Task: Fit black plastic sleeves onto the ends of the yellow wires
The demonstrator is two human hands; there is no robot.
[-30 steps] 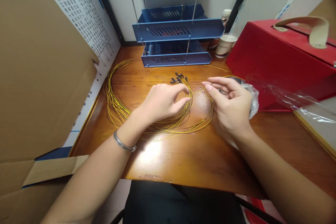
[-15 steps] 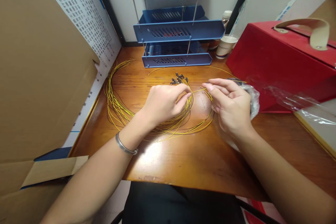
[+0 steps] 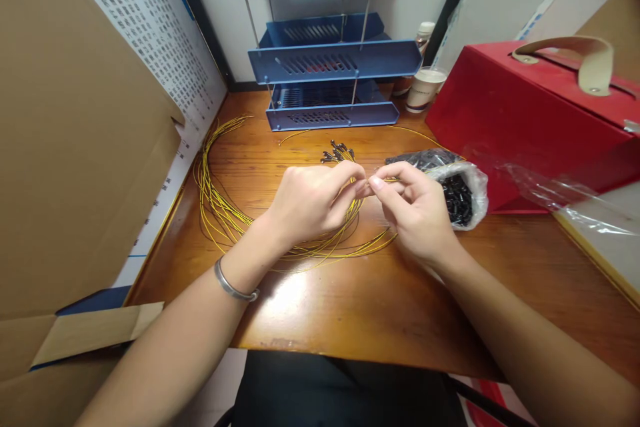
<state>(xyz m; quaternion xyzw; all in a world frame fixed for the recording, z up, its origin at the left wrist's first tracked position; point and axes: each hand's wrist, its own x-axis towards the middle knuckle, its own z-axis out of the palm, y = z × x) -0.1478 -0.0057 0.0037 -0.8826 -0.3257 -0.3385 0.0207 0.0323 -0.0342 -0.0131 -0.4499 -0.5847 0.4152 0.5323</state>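
Observation:
My left hand is closed in a pinch on a thin yellow wire, above a loose bundle of yellow and dark wires that curves across the table. Right beside it, my right hand pinches the same wire; the fingertips of both hands nearly meet and hide its end. Just behind my left hand lies a cluster of small black end pieces on the bundled wires. To the right of my right hand sits a clear plastic bag full of small black parts.
A blue tiered tray rack stands at the back, with a paper cup and a bottle beside it. A red box with a beige handle fills the right. Cardboard walls the left side of the wooden table.
My right hand has moved left along the wire until its fingertips are close to my left hand's. The black parts in the bag have come into view.

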